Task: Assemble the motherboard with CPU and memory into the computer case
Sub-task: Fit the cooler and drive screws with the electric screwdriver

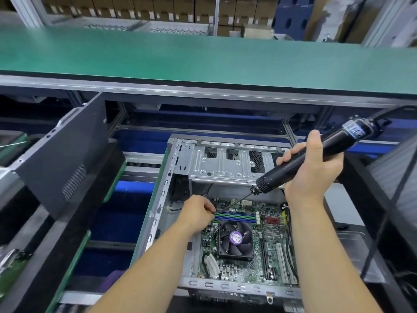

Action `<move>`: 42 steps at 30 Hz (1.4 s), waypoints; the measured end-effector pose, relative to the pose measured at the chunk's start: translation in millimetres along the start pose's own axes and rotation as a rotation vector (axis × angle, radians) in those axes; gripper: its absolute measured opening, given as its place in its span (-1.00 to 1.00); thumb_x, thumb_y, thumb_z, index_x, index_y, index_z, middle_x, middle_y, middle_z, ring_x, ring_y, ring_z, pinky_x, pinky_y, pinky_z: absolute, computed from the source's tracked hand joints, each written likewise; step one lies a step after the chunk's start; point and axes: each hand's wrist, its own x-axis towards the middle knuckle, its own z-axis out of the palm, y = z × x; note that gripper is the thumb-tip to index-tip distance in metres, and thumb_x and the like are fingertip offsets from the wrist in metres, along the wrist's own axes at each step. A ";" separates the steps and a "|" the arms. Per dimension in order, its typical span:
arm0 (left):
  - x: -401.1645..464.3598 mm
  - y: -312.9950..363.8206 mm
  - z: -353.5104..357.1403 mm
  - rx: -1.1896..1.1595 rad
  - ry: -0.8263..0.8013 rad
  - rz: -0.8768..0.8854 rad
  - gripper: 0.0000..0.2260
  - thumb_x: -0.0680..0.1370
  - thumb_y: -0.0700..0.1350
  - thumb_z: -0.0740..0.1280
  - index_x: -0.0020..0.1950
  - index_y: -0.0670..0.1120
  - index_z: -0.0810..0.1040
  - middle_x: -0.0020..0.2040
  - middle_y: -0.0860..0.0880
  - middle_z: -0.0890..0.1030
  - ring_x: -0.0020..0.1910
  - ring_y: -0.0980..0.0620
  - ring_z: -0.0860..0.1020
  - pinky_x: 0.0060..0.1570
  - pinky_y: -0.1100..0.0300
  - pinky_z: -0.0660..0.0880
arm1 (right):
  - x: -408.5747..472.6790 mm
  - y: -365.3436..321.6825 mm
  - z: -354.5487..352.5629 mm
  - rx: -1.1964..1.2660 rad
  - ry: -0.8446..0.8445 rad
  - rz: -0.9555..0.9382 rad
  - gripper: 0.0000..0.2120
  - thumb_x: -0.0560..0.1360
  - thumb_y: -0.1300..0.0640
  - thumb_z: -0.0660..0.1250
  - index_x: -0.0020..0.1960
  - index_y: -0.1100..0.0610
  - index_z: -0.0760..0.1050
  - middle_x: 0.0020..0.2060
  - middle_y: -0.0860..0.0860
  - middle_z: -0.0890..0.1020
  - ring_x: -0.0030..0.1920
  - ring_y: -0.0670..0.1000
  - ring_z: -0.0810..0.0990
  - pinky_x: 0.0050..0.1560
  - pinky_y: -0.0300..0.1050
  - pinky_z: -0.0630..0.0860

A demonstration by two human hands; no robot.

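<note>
A long green conveyor belt with a grey metal edge [203, 57] crosses the whole width of the room. Behind the belt stand rows of brown cardboard boxes [144, 10] on grey metal shelving [216, 14], and to the right of these a dark blue plastic pallet [293, 16] stands upright. Below the belt's front edge, a grey aluminium frame [203, 129] lies over blue surfaces [144, 136].

1 computer case [180, 168], 1 motherboard [266, 249], 1 CPU fan [235, 241], 1 electric screwdriver [316, 159], 2 hands: left hand [197, 211], right hand [312, 168].
</note>
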 end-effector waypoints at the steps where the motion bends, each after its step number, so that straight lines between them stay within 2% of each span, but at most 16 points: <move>1: 0.5 -0.3 0.1 -0.017 0.006 0.003 -0.89 0.49 -0.26 0.42 -0.10 -0.06 0.68 -0.26 0.10 0.59 -0.28 0.20 0.53 -0.28 0.41 0.41 | -1.7 -0.2 2.0 -0.010 -0.009 -0.005 -0.75 0.50 0.03 0.45 0.01 0.08 0.42 -0.41 0.06 0.49 -0.48 0.07 0.47 -0.40 -0.06 0.50; 8: 1.1 0.9 2.8 -0.064 0.014 0.023 -0.92 0.49 -0.21 0.43 -0.11 -0.04 0.67 -0.23 0.08 0.65 -0.24 0.18 0.58 -0.26 0.40 0.46 | -5.8 -0.5 9.0 -0.037 -0.023 -0.032 -0.77 0.50 0.01 0.46 0.00 0.04 0.43 -0.39 0.07 0.51 -0.47 0.07 0.47 -0.39 -0.06 0.51; 12: 1.9 1.4 4.4 -0.035 0.014 0.055 -0.90 0.48 -0.22 0.41 -0.06 -0.06 0.67 -0.27 0.10 0.61 -0.29 0.21 0.55 -0.37 0.50 0.37 | -6.5 1.1 11.6 -0.020 -0.023 -0.016 -0.78 0.49 0.03 0.45 -0.01 0.05 0.43 -0.38 0.09 0.49 -0.47 0.08 0.46 -0.39 -0.06 0.50; 20: 3.0 2.2 5.5 -0.013 0.027 0.074 -0.85 0.45 -0.24 0.39 -0.02 -0.09 0.67 -0.27 0.12 0.59 -0.32 0.24 0.52 -0.41 0.55 0.34 | -6.7 1.7 12.4 -0.023 -0.027 -0.022 -0.79 0.49 0.03 0.46 -0.01 0.05 0.44 -0.38 0.09 0.50 -0.47 0.07 0.48 -0.40 -0.07 0.50; 24: 2.4 2.2 5.7 0.007 0.038 0.085 -0.85 0.44 -0.23 0.40 -0.02 -0.09 0.67 -0.29 0.13 0.58 -0.34 0.26 0.50 -0.42 0.55 0.33 | -8.5 2.2 13.5 -0.026 -0.041 -0.033 -0.86 0.49 0.03 0.46 -0.06 -0.04 0.50 -0.38 0.08 0.50 -0.47 0.08 0.48 -0.40 -0.06 0.51; 29: 2.8 0.9 5.8 0.069 0.036 0.095 -0.88 0.45 -0.21 0.42 -0.04 -0.10 0.67 -0.29 0.09 0.59 -0.33 0.21 0.53 -0.32 0.44 0.44 | -12.0 5.9 15.7 -0.037 -0.069 -0.029 -0.82 0.49 0.04 0.46 -0.05 0.02 0.46 -0.39 0.11 0.47 -0.47 0.11 0.46 -0.37 0.00 0.49; 32: 3.7 1.4 5.4 0.123 0.049 0.099 -0.92 0.46 -0.20 0.42 -0.07 -0.09 0.66 -0.28 0.06 0.60 -0.28 0.12 0.57 -0.21 0.27 0.58 | -17.5 7.4 18.6 -0.035 -0.103 -0.027 -0.78 0.48 0.03 0.47 -0.03 0.06 0.45 -0.40 0.09 0.49 -0.47 0.11 0.46 -0.38 -0.02 0.50; 35: 5.2 1.9 5.5 0.201 0.062 0.093 -0.91 0.47 -0.21 0.38 -0.06 -0.09 0.66 -0.24 0.02 0.62 -0.21 0.05 0.61 -0.13 0.19 0.60 | -28.1 10.3 24.7 -0.082 -0.170 -0.060 -0.73 0.48 0.04 0.46 0.01 0.11 0.41 -0.40 0.06 0.51 -0.50 0.09 0.49 -0.38 -0.04 0.51; 39: 5.4 0.3 6.0 0.300 0.051 0.043 -0.94 0.46 -0.23 0.35 -0.19 -0.13 0.61 -0.27 -0.08 0.64 -0.33 -0.03 0.52 -0.22 0.13 0.59 | -48.0 17.8 36.4 -0.178 -0.289 -0.086 -0.73 0.45 0.02 0.47 -0.02 0.06 0.40 -0.39 -0.01 0.58 -0.47 0.07 0.56 -0.34 -0.02 0.55; 42: 7.9 -2.9 4.2 0.287 0.089 0.001 -0.93 0.45 -0.24 0.37 -0.22 -0.17 0.61 -0.28 -0.12 0.66 -0.34 -0.03 0.53 -0.24 0.13 0.59 | -57.3 24.2 46.5 -0.255 -0.380 -0.098 -0.71 0.42 0.00 0.49 -0.04 0.07 0.41 -0.40 0.08 0.58 -0.40 0.13 0.59 -0.29 0.00 0.58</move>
